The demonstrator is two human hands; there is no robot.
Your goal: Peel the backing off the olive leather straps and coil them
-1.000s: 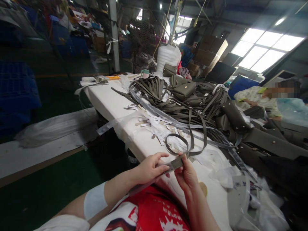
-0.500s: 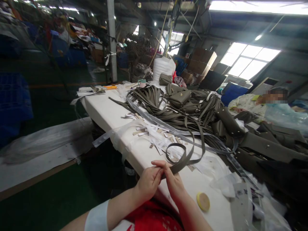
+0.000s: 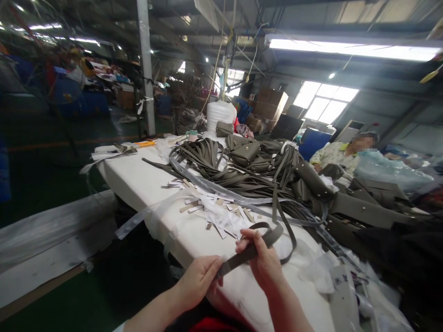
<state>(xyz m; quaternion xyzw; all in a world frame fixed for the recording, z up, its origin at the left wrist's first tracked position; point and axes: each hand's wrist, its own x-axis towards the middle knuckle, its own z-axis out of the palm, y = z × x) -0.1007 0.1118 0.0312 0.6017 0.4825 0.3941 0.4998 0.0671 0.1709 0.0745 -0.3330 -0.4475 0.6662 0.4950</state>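
An olive-grey flat strap runs between my two hands over the near edge of the table. My left hand pinches its end between thumb and fingers. Farther along, my right hand has its fingers curled round the same strap. Beyond that hand the strap loops up and back towards a large pile of similar straps. Small paper and grey offcuts lie scattered just past my hands, mixed with clear plastic film.
The white-covered table reaches away to the left. Olive bags are heaped among the straps and along the right side. A person sits at the far right. Crumpled plastic lies at right; a white foam roll stands behind.
My hands, together before, have moved apart, baring a length of strap between them. The right hand shifted right, the left down and left. The view has tilted; the yellow disc no longer shows.
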